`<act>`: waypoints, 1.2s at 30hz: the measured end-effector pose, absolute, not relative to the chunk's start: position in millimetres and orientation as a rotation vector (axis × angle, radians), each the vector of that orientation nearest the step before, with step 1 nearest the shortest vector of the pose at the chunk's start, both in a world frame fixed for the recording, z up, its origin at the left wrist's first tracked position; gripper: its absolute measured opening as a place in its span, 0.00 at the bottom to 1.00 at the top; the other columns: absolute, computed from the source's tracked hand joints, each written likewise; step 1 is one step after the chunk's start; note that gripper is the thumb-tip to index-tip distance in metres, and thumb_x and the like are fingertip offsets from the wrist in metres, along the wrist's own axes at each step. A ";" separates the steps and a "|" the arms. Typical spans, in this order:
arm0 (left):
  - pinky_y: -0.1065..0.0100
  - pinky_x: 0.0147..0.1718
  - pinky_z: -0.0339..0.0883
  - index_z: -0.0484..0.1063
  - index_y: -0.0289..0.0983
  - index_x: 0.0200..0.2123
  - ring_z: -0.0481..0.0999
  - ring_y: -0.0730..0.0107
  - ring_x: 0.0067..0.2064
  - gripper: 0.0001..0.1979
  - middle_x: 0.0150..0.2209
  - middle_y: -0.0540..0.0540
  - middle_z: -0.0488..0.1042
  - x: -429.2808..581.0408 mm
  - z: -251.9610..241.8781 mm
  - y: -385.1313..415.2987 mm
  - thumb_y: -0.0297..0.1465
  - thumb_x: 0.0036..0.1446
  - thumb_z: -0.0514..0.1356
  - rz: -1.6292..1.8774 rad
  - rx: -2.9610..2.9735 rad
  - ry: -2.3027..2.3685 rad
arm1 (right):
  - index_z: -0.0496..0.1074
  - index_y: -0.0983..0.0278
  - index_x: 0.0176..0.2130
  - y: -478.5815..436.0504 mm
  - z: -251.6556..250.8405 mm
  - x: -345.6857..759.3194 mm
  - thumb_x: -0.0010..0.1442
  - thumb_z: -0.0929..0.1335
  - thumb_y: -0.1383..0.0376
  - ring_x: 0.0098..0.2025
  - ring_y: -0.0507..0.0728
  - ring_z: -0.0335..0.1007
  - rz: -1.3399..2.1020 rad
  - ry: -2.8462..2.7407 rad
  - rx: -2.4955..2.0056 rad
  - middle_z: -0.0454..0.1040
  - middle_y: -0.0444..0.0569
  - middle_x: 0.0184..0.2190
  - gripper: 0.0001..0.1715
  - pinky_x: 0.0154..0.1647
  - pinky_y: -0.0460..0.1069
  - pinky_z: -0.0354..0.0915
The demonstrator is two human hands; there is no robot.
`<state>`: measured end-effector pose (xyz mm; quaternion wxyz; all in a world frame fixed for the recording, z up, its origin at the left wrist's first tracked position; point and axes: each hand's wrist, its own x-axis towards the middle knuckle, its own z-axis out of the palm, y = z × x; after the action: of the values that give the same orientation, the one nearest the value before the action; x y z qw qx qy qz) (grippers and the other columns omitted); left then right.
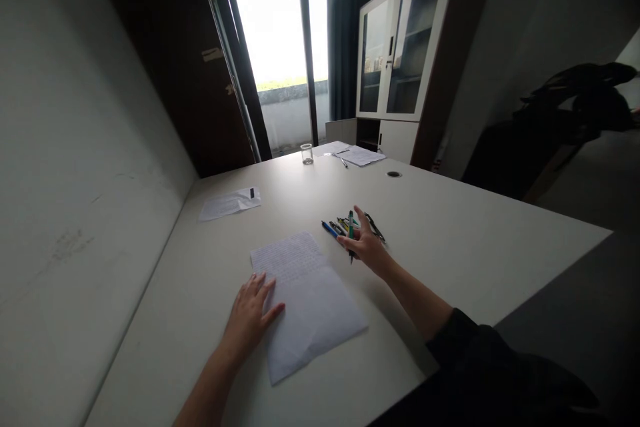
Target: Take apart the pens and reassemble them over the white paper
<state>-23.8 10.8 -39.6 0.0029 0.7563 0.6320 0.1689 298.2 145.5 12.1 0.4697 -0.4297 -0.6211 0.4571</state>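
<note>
My left hand [255, 310] lies flat with fingers apart on the left edge of a sheet of paper [320, 310]. Rows of handwriting cover the sheet's far part, while its near part looks blank. Above the table, to the right of the paper, my right hand [367, 243] grips a green and black pen [351, 230] held nearly upright, its tip pointing down. Just behind that hand several other pens lie in a loose group, among them a blue pen [330, 229] and a dark pen [376, 227]. My right hand partly hides this group.
A glass cup [307, 154] stands at the table's far edge. Papers [363, 155] with a pen [343, 162] lie to its right. Another sheet [227, 205] bearing a small dark object [252, 193] is at far left. A cable hole [394, 174] opens in the white table [475, 233]. A wall [100, 247] borders the left side.
</note>
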 end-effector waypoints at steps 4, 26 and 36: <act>0.45 0.62 0.53 0.65 0.42 0.59 0.57 0.49 0.66 0.27 0.64 0.41 0.62 -23.9 -40.0 11.3 0.49 0.62 0.55 0.511 2.368 1.976 | 0.42 0.56 0.68 153.6 9.5 311.8 0.56 0.70 0.58 0.17 0.47 0.58 1.146 -1.556 -1.082 0.67 0.38 0.23 0.50 0.16 0.40 0.56; 0.43 0.61 0.56 0.64 0.45 0.60 0.57 0.48 0.65 0.27 0.64 0.42 0.62 -25.2 -42.4 7.8 0.50 0.63 0.53 0.547 2.406 1.960 | 0.48 0.62 0.68 198.8 5.4 349.3 0.60 0.65 0.58 0.18 0.50 0.63 0.808 -1.783 -1.208 0.68 0.38 0.19 0.42 0.22 0.44 0.61; 0.45 0.63 0.54 0.60 0.46 0.63 0.51 0.50 0.68 0.27 0.65 0.43 0.59 -24.1 -31.0 0.5 0.47 0.63 0.55 0.672 2.381 1.911 | 0.63 0.64 0.61 213.6 0.8 340.2 0.64 0.64 0.58 0.38 0.61 0.76 -0.157 -2.205 -1.657 0.78 0.57 0.35 0.29 0.38 0.50 0.67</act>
<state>-24.1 0.5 -31.0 0.0077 0.7617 0.6112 0.2150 340.2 213.6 0.8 0.1884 -0.5891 -0.7839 -0.0557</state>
